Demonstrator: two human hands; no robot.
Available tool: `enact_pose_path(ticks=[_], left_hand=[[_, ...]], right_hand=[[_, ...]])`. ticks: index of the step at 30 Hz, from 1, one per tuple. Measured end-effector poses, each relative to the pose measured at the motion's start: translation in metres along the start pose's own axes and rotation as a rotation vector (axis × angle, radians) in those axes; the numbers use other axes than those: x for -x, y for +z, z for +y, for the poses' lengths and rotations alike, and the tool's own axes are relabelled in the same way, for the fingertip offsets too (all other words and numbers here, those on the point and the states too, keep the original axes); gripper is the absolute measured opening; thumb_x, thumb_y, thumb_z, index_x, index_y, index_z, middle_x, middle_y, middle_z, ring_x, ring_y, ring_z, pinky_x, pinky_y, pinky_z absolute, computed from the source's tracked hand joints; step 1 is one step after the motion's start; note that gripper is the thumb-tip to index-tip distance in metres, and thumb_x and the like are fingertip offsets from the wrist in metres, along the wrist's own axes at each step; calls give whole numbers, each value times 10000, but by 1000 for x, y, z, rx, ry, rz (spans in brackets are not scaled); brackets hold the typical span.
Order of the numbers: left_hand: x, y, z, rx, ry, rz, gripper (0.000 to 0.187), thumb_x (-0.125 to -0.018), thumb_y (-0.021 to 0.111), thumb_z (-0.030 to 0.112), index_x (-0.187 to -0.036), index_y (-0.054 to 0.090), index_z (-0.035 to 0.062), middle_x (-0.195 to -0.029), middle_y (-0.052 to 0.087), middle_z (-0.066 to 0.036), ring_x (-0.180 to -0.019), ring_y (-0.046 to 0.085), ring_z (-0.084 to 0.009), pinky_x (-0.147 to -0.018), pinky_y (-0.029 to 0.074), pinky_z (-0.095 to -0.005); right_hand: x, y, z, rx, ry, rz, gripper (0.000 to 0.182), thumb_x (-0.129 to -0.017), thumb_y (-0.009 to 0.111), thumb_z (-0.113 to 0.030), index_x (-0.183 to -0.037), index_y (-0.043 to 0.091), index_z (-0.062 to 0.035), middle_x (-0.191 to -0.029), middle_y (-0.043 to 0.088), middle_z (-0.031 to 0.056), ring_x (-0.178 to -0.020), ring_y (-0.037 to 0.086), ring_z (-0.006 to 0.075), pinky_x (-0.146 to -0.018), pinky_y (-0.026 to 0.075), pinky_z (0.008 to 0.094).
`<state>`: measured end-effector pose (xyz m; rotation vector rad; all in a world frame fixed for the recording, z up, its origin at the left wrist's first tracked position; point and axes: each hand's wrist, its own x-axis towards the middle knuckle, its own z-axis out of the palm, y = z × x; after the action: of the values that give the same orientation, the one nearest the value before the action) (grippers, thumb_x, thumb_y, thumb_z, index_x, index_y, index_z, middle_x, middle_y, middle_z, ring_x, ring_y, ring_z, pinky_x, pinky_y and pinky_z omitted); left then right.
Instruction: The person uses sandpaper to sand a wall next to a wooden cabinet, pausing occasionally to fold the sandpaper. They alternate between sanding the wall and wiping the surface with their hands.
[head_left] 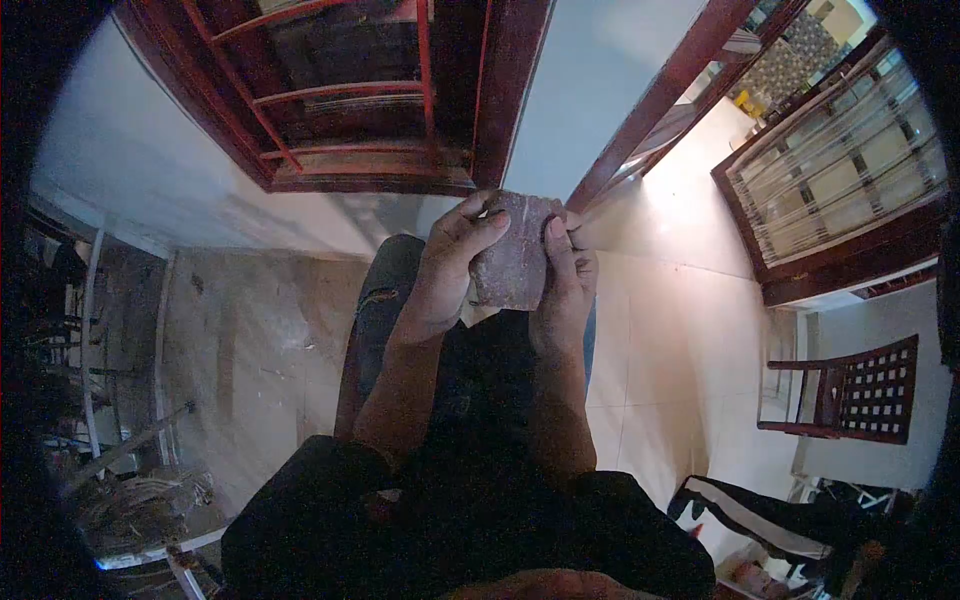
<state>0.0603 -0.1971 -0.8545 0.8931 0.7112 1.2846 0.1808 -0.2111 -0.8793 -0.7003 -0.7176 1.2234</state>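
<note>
Between my two hands is a worn, reddish-brown, roughly rectangular slab (511,255), brick-like, with pale scuffs and a ragged top edge. My left hand (452,255) grips its left side, the thumb lying over the upper left corner. On the opposite side, my right hand (566,270) holds the right edge with its thumb pressed on the face near the top. Fingers of both hands curl behind the slab and are partly hidden. It is held up in front of my knees, above my lap.
Ahead is a wall with a red-framed barred window (340,95). An open doorway leads off to the right, beside a curtained glass door panel (830,160). A dark wooden lattice-backed chair (878,390) stands at the right. Metal frames and clutter (150,500) lie at the lower left.
</note>
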Motion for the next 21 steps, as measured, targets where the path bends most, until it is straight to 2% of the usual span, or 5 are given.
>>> enact_pose_path(ticks=[8, 15, 18, 19, 21], left_hand=[[-4, -3, -8, 85, 2, -60, 287, -932, 587, 183, -1157, 577, 6, -1002, 645, -60, -924, 620, -121, -847, 482, -269], [-1, 3, -9, 84, -6, 4, 330, -946, 583, 151, -1236, 483, 31, -1020, 631, -67, -935, 606, -120, -841, 477, -278], [-1, 8, -5, -81, -18, -17, 378, -948, 596, 160, -1268, 447, 24, -1068, 613, -71, -979, 590, -128, -851, 467, -276], [-4, 9, -8, -178, 60, -14, 406, -939, 612, 175, -1271, 442, 16, -1062, 601, -81, -981, 585, -144, -851, 462, -286], [-16, 9, -11, -272, 156, -13, 434, -929, 627, 190, -1274, 437, 7, -1056, 590, -91, -982, 580, -160, -852, 458, -297]], right_hand=[[-3, -8, 4, -18, -13, -11, 218, -974, 564, -185, -1112, 602, -21, -1038, 653, 81, -933, 627, 146, -817, 515, 291], [-1, -7, -5, -103, 84, -88, 302, -969, 582, -208, -1199, 576, -12, -1127, 635, 85, -1015, 619, 170, -886, 503, 311], [4, -10, -9, -52, 182, -104, 364, -965, 587, -211, -1262, 540, -7, -1171, 617, 90, -1064, 601, 183, -919, 489, 327], [5, -10, -10, -4, 240, -64, 393, -963, 589, -209, -1291, 519, -4, -1185, 608, 93, -1086, 591, 190, -932, 482, 334], [2, -9, -12, 2, 182, 0, 403, -959, 594, -205, -1298, 514, -5, -1178, 608, 95, -1080, 591, 191, -930, 483, 335]])
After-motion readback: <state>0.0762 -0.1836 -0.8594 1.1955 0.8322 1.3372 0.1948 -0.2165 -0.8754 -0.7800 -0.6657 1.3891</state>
